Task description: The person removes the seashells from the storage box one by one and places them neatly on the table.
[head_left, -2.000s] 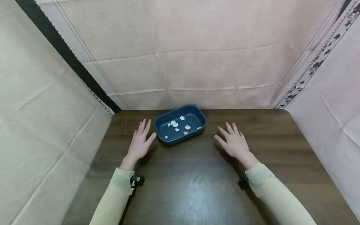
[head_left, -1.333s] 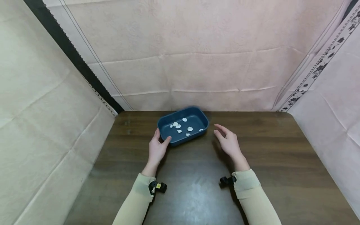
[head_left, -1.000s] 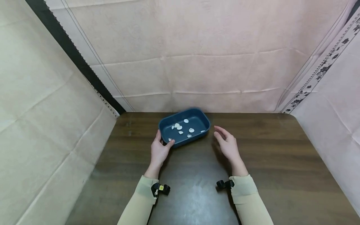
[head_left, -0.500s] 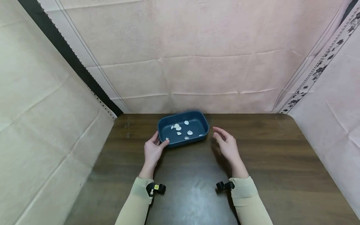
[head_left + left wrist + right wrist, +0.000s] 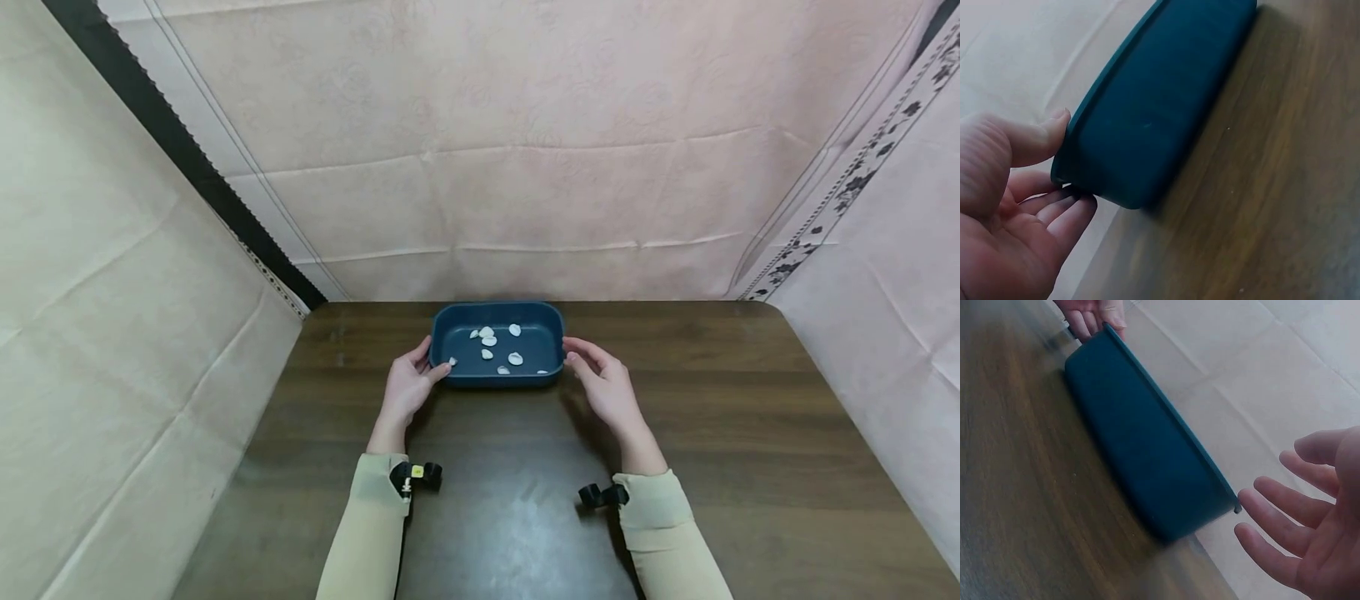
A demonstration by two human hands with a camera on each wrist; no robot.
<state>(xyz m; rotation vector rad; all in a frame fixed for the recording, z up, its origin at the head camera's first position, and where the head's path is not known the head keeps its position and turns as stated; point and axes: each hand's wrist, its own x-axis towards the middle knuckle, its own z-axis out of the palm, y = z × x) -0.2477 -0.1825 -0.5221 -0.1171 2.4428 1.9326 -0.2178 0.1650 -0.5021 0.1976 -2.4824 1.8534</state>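
A dark blue rectangular tray (image 5: pixel 498 381) with rounded corners sits near the far edge of the table. Scattered inside it are several small, flat white pieces (image 5: pixel 515 358), shaped like chips or shells. My left hand (image 5: pixel 406 387) holds the tray's left end. In the left wrist view its thumb (image 5: pixel 1047 134) presses at the rim of the tray (image 5: pixel 1147 106) while the fingers curl behind the end wall. At the right end, my right hand (image 5: pixel 609 390) has loosely bent fingers (image 5: pixel 1279 525); a fingertip is at or very near the tray's rim, and the thumb stands apart.
The brown wooden table (image 5: pixel 495 500) extends toward me and to both sides. Pale cloth (image 5: pixel 525 167) hangs right behind its far edge, with more cloth at left and right. A small black camera (image 5: pixel 427 476) is strapped on the left wrist, another black camera (image 5: pixel 592 497) on the right.
Both hands have come inward from spread positions. The left hand has taken hold of the tray, which has turned from slanted to square with the table edge, its right end now by the right hand.
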